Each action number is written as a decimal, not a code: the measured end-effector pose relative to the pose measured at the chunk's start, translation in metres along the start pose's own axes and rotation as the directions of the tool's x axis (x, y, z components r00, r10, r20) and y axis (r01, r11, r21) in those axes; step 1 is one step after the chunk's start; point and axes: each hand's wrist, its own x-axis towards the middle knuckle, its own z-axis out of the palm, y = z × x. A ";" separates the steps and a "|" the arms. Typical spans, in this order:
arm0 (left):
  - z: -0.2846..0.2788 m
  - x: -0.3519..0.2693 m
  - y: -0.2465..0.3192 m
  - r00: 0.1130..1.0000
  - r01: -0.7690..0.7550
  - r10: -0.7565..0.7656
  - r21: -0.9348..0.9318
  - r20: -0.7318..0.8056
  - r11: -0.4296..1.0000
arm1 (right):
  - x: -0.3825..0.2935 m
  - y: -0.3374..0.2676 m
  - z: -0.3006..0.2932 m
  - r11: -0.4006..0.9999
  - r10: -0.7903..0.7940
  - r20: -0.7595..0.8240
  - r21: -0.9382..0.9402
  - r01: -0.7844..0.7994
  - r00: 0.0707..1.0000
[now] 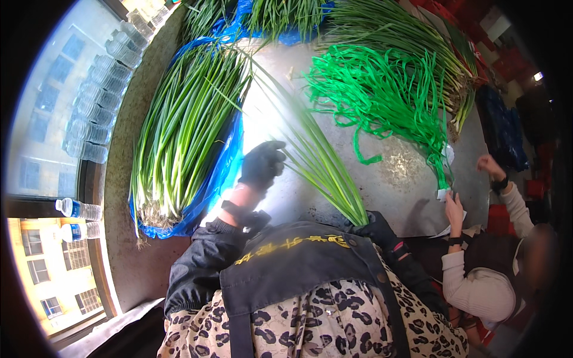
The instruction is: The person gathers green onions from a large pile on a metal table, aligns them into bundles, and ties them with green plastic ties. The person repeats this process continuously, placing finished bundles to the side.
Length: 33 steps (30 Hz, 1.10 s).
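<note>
In a dark glove, my right hand (374, 227) grips a small bunch of green onions (329, 179) by its lower ends, close to my apron. The leaves fan out up and left over the metal table (286, 210). My left hand (264, 163), also gloved, is raised beside the leaves with its fingers bent; it is blurred, and nothing shows in it. To its left, a large pile of green onions (183, 134) lies on blue plastic (224, 174), roots towards me. A bundle of green plastic ties (380, 94) lies to the right of the held bunch.
More green onions (403, 36) lie along the far side and far right. A co-worker's hand (454, 210) touches the white end of the ties; that person's other hand (490, 166) is raised at the right. Plastic bottles (96, 121) line the window ledge at left.
</note>
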 end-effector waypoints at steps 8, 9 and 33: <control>-0.051 -0.001 -0.046 0.945 0.184 -0.320 0.710 0.062 0.680 | 0.005 0.012 0.000 1.000 -0.015 -0.097 -0.023 0.013 0.995; -0.048 -0.003 -0.052 0.944 0.112 -0.299 0.715 0.140 0.690 | 0.004 0.010 0.001 0.998 -0.028 -0.100 -0.052 0.023 0.995; 0.017 0.017 -0.004 0.966 -0.145 0.182 -0.200 0.184 0.969 | -0.004 -0.008 -0.015 1.000 -0.004 0.166 0.002 0.003 0.986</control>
